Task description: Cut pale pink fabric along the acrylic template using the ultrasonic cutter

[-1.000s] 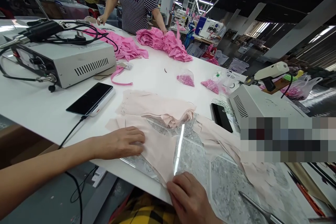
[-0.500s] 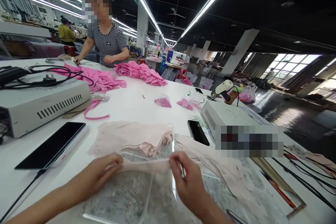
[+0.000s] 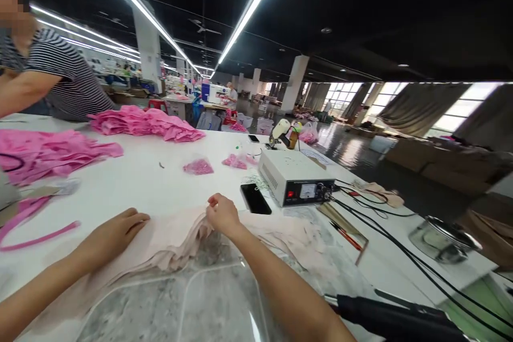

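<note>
A pile of pale pink fabric pieces [image 3: 172,240] lies in front of me, with gathered, wavy edges at its near right side. My left hand [image 3: 114,235] rests on the left part of this pile, fingers stretched out and lying flat. At the pile's right end, my right hand [image 3: 222,215] has its fingers closed in a pinch at the fabric edge. A second pile of pale pink pieces [image 3: 288,238] spreads to the right of my right wrist. Under the fabric is a grey marbled sheet [image 3: 144,304] with a clear, shiny cover.
Beyond lie bright pink fabric heaps [image 3: 148,123], small bags of pink bits [image 3: 198,166] and a black phone [image 3: 255,199]. A metal control box [image 3: 296,176] trails black cables past a black-handled tool [image 3: 385,315] and a steel pot [image 3: 441,240]. A co-worker in stripes [image 3: 72,75] leans at left.
The pale strip stretched between my hands is no longer held there. Both hands have moved forward onto the left pile. My view has turned right, and the co-worker now leans nearer the table.
</note>
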Available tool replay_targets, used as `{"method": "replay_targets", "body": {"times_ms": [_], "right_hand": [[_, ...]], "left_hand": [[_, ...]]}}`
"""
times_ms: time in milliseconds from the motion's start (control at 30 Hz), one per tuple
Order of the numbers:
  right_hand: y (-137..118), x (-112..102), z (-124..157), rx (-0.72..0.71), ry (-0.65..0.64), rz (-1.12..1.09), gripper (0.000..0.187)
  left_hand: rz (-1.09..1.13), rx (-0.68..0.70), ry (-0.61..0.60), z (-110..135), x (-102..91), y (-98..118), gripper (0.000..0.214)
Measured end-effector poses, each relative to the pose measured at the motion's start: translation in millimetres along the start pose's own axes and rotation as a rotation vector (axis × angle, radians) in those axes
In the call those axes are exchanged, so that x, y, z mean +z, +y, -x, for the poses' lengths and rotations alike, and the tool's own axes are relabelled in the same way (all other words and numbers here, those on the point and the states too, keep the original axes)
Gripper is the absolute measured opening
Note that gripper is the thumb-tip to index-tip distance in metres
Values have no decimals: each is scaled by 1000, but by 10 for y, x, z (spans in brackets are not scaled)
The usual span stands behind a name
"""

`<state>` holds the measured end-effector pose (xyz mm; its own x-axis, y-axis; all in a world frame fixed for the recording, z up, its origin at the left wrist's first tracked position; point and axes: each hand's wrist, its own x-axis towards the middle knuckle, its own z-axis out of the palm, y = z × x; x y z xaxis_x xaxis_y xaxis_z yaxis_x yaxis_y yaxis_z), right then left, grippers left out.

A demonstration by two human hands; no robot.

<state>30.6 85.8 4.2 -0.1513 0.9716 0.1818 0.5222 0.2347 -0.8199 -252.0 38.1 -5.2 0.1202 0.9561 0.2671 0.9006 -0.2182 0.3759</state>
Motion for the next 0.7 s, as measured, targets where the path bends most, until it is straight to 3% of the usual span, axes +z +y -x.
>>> {"method": "replay_targets", "body": {"times_ms": [100,200,333,433,533,633,700], "right_hand": [[116,-170,169,-2,82,0,36],[289,-453,415,11,160,-45,36],[576,-868,786,75,282,-86,34],[735,-1083,1056,79,359,-91,26],[800,-1164,1285,48,370,-102,22],[786,-1150,1451,9,353,-138,24],[758,-1118,1521,-10,332,-172,24]], "left_hand": [[-122,82,78,-123,-66,206,54],[-112,240,2,-349,-18,703,49],[-63,447,-238,-677,431,1550,27],[-74,498,-327,-893,699,1967,32],[-87,481,-297,-998,624,1938,32],[-126,426,-296,-861,354,1557,37],[-177,389,-361,-657,227,1287,45]]}}
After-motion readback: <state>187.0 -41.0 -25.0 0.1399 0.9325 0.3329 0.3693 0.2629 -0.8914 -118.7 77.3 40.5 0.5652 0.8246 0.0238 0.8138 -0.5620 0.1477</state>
